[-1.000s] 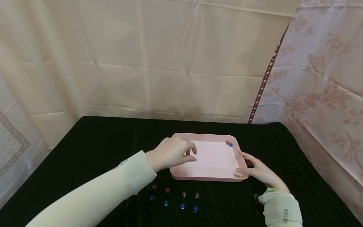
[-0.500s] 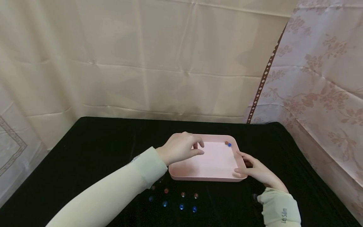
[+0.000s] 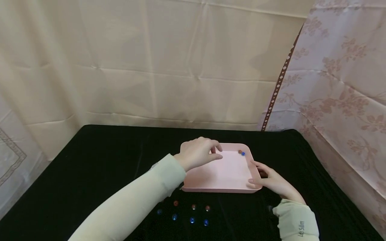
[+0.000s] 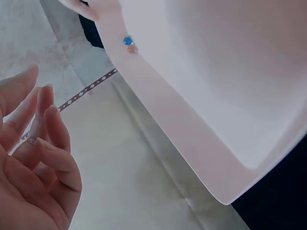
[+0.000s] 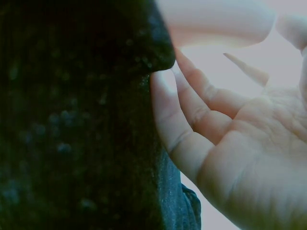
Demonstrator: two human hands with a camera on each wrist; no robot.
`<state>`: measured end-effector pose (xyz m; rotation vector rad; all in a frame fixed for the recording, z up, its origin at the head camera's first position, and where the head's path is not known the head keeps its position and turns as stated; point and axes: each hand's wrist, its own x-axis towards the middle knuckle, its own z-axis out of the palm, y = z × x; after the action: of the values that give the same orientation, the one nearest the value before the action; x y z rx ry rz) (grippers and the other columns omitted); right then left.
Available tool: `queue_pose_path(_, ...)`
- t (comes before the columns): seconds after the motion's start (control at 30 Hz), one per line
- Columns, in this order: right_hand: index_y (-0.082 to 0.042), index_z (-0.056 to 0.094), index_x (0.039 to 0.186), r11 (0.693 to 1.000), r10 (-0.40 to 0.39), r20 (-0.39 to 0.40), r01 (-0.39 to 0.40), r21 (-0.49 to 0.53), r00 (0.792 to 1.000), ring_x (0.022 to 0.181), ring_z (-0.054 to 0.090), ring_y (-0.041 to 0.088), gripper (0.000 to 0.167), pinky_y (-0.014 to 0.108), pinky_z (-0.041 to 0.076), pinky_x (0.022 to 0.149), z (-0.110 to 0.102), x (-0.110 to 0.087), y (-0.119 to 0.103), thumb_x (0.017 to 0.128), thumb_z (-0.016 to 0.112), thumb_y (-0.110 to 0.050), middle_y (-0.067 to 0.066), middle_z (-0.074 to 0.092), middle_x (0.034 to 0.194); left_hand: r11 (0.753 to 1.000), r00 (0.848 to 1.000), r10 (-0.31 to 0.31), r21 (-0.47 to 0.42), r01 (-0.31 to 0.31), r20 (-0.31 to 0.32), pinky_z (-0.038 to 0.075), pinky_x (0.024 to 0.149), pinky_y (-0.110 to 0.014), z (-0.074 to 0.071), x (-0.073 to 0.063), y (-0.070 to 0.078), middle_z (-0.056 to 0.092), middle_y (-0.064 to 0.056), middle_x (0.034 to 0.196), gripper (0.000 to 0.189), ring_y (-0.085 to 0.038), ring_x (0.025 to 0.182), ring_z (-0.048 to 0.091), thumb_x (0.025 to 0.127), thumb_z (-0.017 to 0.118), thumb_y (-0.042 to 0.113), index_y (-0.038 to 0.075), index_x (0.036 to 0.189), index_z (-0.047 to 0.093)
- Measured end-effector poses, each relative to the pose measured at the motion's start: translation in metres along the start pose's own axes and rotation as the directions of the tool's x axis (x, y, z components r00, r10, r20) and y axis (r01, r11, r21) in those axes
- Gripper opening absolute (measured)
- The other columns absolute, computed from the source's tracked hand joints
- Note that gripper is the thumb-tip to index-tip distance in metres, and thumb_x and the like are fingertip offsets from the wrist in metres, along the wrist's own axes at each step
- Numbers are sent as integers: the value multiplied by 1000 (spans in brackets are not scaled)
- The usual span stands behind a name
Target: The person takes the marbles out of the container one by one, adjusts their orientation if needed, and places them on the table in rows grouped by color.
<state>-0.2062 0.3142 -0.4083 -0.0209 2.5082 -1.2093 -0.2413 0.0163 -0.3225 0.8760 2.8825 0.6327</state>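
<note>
A shallow pink tray (image 3: pixel 232 170) lies on the black cloth. In its far right corner sit an orange marble (image 3: pixel 240 152) and a blue marble (image 3: pixel 243 154), side by side. My left hand (image 3: pixel 199 153) hovers over the tray's left half, thumb and forefinger apart. In the left wrist view its fingers (image 4: pixel 57 129) are loosely bent, with nothing visible between them. My right hand (image 3: pixel 274 180) grips the tray's right wall, thumb over the rim. The right wrist view shows its other fingers (image 5: pixel 168 105) bent at the tray's outer side.
In front of the tray, reddish marbles (image 3: pixel 194 207) and blue marbles (image 3: pixel 192 220) lie in two rows on the black tablecloth (image 3: pixel 105 160); my left sleeve covers part of the left end. A cream curtain (image 3: pixel 169 67) hangs behind, with a floral cloth (image 3: pixel 340 83) at the right.
My left hand has moved right and farther back over the tray, its sleeve now hiding more of the row's left end. The right hand keeps its grip on the tray.
</note>
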Motion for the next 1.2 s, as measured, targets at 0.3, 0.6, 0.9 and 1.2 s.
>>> queue_pose_path(0.3, -4, 22, 156, 1000, -1, 1, 1, 2, 1000, 122, 49, 37, 87, 50, 47, 94, 0, 0, -1, 90, 69, -36, 28, 42, 143, 989, 998, -55, -135, 51, -20, 49, 67, -26, 2, 13, -1, 67, 10, 100, 30, -7, 82, 61, 94, 66, 43, 27, 119, 69)
queue_pose_path(0.6, -4, 21, 156, 1000, -7, 5, 7, 9, 1000, 121, 49, 37, 87, 49, 48, 93, -1, -1, 0, 90, 69, -34, 28, 43, 142, 982, 999, -35, -186, 30, -24, 50, 70, -24, 16, 30, 1, 67, 7, 96, 27, -9, 82, 60, 94, 67, 40, 23, 116, 70)
queue_pose_path(0.9, -4, 21, 156, 1000, 10, 5, -10, 10, 1000, 123, 48, 39, 87, 52, 47, 94, 2, -1, 0, 90, 69, -36, 29, 40, 145, 973, 997, -77, -217, 75, -2, 49, 70, -23, 33, 43, 2, 66, 7, 92, 27, -10, 80, 60, 93, 68, 39, 24, 115, 69)
queue_pose_path(1.2, -4, 21, 156, 1000, 1, 9, -1, 14, 1000, 123, 48, 39, 86, 52, 47, 94, 0, -3, -2, 90, 68, -35, 29, 40, 145, 967, 993, -120, -227, 120, 14, 49, 73, -24, 49, 61, 5, 66, 6, 90, 28, -10, 79, 59, 92, 71, 37, 23, 115, 70)
